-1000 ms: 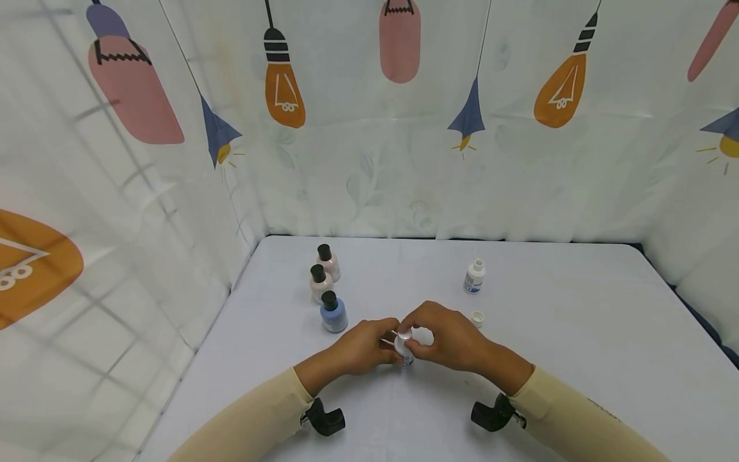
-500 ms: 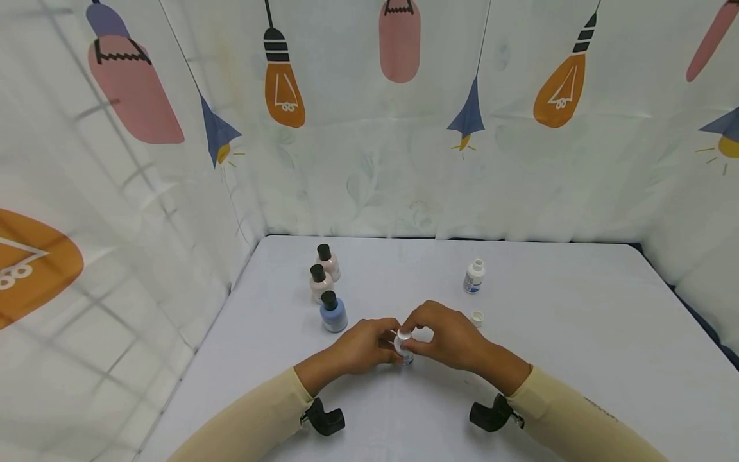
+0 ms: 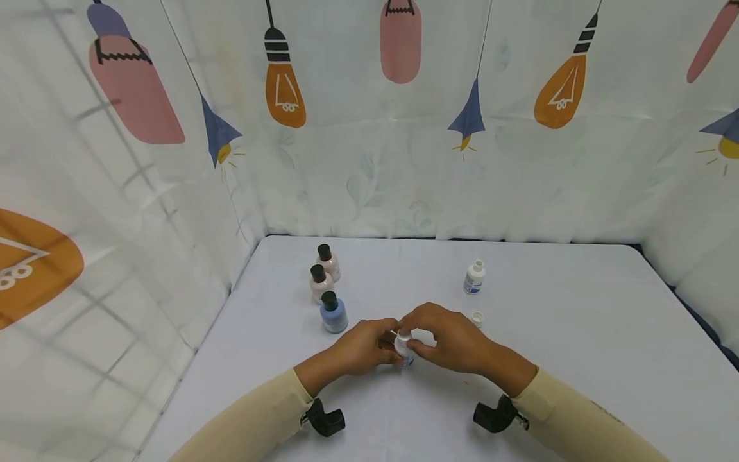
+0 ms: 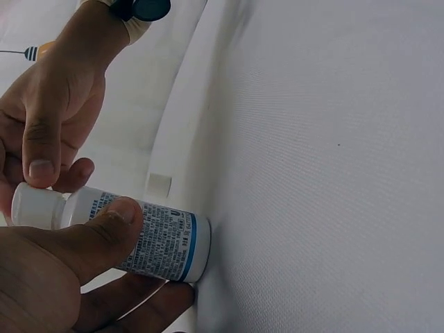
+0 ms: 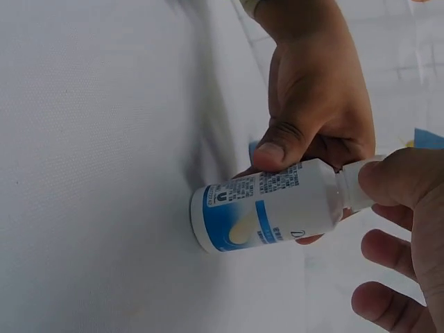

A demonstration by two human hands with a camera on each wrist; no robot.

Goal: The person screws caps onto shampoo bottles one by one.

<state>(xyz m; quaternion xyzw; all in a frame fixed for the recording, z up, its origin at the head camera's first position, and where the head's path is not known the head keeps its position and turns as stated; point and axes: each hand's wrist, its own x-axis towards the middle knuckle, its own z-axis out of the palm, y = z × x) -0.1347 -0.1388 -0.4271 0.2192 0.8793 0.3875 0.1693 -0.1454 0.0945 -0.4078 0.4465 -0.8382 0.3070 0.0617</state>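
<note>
A small white bottle (image 3: 403,353) with a blue-banded printed label (image 5: 243,218) stands upright on the table, between my two hands in the head view. My left hand (image 3: 360,346) grips its body, the thumb lying across the label in the left wrist view. At the top, my right hand (image 3: 447,339) pinches the white cap (image 4: 38,207) between thumb and curled forefinger. The other right fingers (image 5: 388,253) stay off the bottle, loosely bent. Just beyond the right hand lies a loose white cap (image 3: 477,318), partly hidden by it.
A second white bottle (image 3: 475,277), uncapped, stands farther back on the right. To the left are two pale pink bottles (image 3: 321,287) and a blue bottle (image 3: 334,316), all black-capped. A patterned curtain (image 3: 369,160) borders the white table (image 3: 566,333).
My right hand shifts slightly about the cap, its thumb drawing back a little to the right. The left hand and the bottle stay in place.
</note>
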